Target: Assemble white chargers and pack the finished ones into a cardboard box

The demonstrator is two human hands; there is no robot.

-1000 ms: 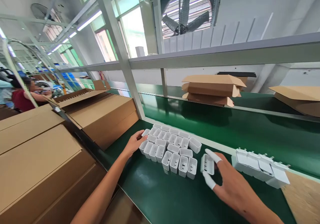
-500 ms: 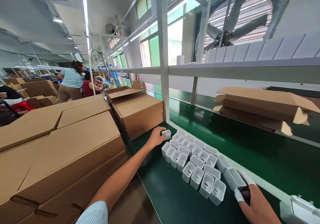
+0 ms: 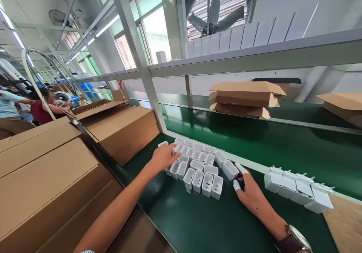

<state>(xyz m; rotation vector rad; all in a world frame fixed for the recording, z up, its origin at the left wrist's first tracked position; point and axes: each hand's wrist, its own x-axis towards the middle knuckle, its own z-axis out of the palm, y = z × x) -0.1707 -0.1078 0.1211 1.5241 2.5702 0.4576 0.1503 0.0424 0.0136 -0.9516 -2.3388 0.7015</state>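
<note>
Several small white plastic cups (image 3: 197,179) stand in close rows on the green work surface, mostly with their hollow tops up. My left hand (image 3: 164,157) reaches over the left end of the rows, thumb and fingers apart, covering some cups. Just behind its fingers, one white cup (image 3: 163,143) sits at the far left corner. At the right end of the back row, a larger-looking white cup (image 3: 230,169) lies at an angle. Beside its end is my right hand (image 3: 249,189), white covers on thumb and finger, the two spread apart. Whether they touch the cup, I cannot tell.
Several white lidded pieces (image 3: 296,189) line up at right, by a wooden board (image 3: 343,215). Cardboard boxes (image 3: 127,128) stand at left. Behind a pale rail lies a green belt (image 3: 203,126) with flat cartons (image 3: 246,94) beyond. A frame post (image 3: 147,83) rises behind the cups.
My view has turned right. My left hand has left the corner cup and moved over the neighbouring cups. My right hand's thumb and finger have eased slightly from the end cup.
</note>
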